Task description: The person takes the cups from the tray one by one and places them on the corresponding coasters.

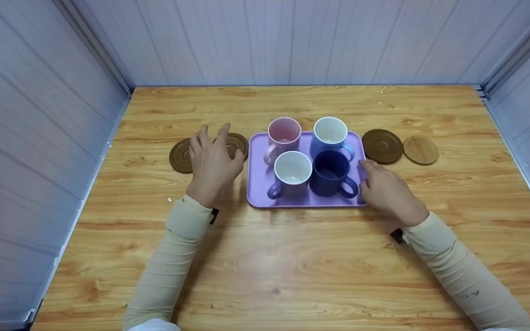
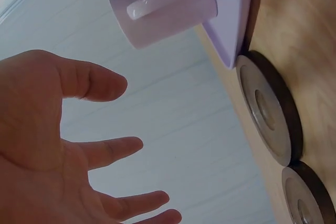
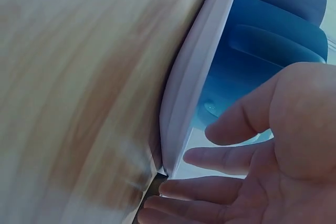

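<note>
Closest of all, a beige left sleeve and a beige right sleeve angle in from the near side over the wood-grain table, with a pale panelled wall behind. And there's the lilac tray, flat mid-table between the two hands, its long axis running left to right, short ends facing the hands.

Here's the left hand, fingers spread and pointing away from the person, a wide gap from thumb to fingers, holding nothing, and apart from the tray. Over to the right hand: fingers extended at the tray's right end, nothing gripped; whether they touch the rim, one cannot tell.

Four mugs on the tray, all upright, two by two! At the back, the pink mug points its handle left and nearward, the light blue mug rightward. In front, the white-lined mug aims its handle left and nearward; the navy mug, right and nearward.

Now the round discs: two brown ones side by side near the left hand, one beside the tray; another brown disc off the right end, and next to it the smaller pale wooden disc.
</note>
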### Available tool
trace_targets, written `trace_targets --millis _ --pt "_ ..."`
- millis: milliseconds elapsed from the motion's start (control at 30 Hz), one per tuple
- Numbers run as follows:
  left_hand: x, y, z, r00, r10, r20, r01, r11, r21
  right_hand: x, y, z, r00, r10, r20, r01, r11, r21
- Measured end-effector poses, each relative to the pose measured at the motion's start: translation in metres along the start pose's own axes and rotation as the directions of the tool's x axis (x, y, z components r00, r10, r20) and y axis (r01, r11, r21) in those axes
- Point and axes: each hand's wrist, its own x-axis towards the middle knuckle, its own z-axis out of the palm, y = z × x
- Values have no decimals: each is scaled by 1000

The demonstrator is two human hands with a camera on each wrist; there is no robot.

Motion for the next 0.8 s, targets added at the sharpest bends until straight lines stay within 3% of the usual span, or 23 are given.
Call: trace_targets --millis 267,433,800 --pt "15 -1 -4 999 -26 19 28 995 -96 -1 0 4 996 -58 -62 57 998 -18" --pt "23 -2 2 999 -27 40 30 995 -94 -2 -1 5 993 -87 -85 84 996 -42" --pt "47 -14 20 983 37 181 -25 997 -67 0 3 7 989 -108 -97 102 993 -65"
